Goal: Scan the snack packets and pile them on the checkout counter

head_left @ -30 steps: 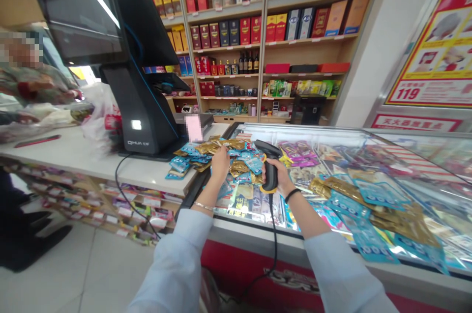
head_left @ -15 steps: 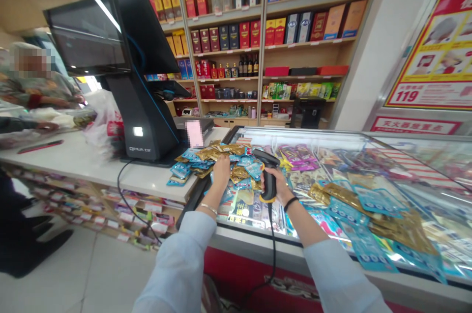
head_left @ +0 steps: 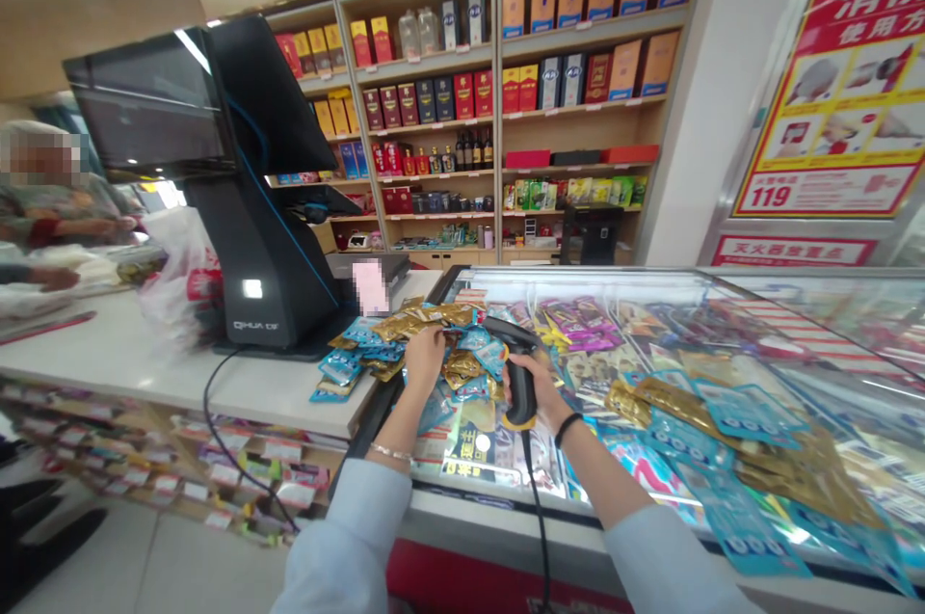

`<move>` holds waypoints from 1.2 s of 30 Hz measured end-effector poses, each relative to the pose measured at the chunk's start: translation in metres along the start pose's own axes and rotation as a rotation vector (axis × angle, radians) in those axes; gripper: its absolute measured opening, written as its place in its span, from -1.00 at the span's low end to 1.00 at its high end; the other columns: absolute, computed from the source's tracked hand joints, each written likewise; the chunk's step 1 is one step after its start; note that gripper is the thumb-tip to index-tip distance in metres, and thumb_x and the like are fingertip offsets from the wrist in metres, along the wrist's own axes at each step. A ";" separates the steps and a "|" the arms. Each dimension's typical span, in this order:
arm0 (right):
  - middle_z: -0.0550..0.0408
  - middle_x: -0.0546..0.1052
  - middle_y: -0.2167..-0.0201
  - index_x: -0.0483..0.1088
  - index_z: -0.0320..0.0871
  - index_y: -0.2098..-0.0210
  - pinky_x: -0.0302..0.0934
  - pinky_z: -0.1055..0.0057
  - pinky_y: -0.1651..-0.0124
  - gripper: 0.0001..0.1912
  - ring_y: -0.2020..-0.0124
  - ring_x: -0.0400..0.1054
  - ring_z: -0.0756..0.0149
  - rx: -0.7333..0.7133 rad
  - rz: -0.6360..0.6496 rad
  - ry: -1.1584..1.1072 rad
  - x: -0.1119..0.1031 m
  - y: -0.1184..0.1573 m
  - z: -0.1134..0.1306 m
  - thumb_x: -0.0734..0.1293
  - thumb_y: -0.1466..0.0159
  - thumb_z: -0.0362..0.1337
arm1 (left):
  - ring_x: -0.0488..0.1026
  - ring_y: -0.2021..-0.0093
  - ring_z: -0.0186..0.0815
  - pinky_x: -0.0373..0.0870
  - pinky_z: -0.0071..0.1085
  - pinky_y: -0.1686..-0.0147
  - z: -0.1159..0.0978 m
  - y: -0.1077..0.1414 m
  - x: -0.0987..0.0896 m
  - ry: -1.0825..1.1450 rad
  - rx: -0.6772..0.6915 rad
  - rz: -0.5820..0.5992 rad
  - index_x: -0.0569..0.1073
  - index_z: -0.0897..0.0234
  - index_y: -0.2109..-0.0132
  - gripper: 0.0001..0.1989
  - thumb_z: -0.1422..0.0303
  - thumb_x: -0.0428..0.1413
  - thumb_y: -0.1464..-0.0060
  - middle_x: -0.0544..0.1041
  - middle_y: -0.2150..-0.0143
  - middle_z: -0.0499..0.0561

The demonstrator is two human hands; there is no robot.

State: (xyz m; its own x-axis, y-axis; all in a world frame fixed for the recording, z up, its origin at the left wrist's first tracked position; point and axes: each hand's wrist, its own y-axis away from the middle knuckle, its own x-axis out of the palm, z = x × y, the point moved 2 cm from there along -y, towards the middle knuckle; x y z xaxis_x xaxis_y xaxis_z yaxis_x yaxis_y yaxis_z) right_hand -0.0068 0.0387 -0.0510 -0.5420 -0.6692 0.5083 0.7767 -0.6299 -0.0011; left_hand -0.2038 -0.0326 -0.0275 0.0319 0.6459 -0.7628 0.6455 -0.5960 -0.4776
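Note:
My right hand (head_left: 536,385) is wrapped round the handle of a black barcode scanner (head_left: 523,390), its head tilted toward the pile on the left. My left hand (head_left: 425,356) reaches into a heap of blue and gold snack packets (head_left: 339,368), fingers closed at the edge of a packet; the fingertips are partly hidden. This heap lies across the white counter and the glass top. A second spread of blue and gold snack packets (head_left: 752,431) rests on the glass to the right of my right arm.
A black checkout terminal (head_left: 271,277) stands on the white counter (head_left: 145,368), beside a plastic bag (head_left: 180,272). The scanner's cable (head_left: 539,508) hangs over the front of the glass display case (head_left: 498,495). Another person (head_left: 58,195) is at the far left. Shelves of boxes (head_left: 426,98) stand behind.
The view has shifted, so the scene sits further left and lower. My left hand stays at the packet heap, its fingers now turned further right. The scanner remains in my right hand.

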 end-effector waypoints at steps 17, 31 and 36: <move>0.15 0.39 0.77 0.31 -0.16 0.58 0.14 0.48 0.73 -0.73 0.79 0.23 0.40 -0.013 -0.023 -0.024 0.005 0.004 0.004 0.37 -0.01 -0.08 | 0.54 0.49 -0.29 0.55 -0.28 0.34 0.023 -0.016 0.013 1.047 -0.384 -0.031 0.47 0.37 0.15 -0.63 0.53 0.27 0.20 0.53 0.51 -0.07; 0.19 0.39 0.75 0.30 -0.15 0.54 0.13 0.49 0.75 -0.69 0.79 0.23 0.42 -0.095 0.016 -0.028 0.008 0.011 0.013 0.39 0.00 -0.05 | 0.56 0.37 -0.26 0.56 -0.24 0.21 0.025 -0.020 0.009 1.142 -0.224 -0.229 0.51 0.39 0.29 -0.72 0.29 0.26 0.16 0.58 0.38 0.04; 0.17 0.40 0.74 0.30 -0.15 0.55 0.11 0.49 0.75 -0.68 0.80 0.22 0.42 -0.064 0.029 -0.020 0.011 0.011 0.012 0.40 0.05 -0.05 | 0.57 0.36 -0.25 0.56 -0.24 0.21 0.025 -0.019 0.009 1.124 -0.179 -0.247 0.50 0.37 0.24 -0.68 0.23 0.25 0.13 0.59 0.34 0.06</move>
State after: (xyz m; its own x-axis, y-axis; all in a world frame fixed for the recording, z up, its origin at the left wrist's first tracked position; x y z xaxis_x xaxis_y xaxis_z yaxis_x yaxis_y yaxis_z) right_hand -0.0004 0.0293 -0.0354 -0.5128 -0.6798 0.5243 0.7694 -0.6349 -0.0707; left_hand -0.2345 -0.0272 -0.0362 0.4911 0.8475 0.2013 0.8241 -0.3772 -0.4226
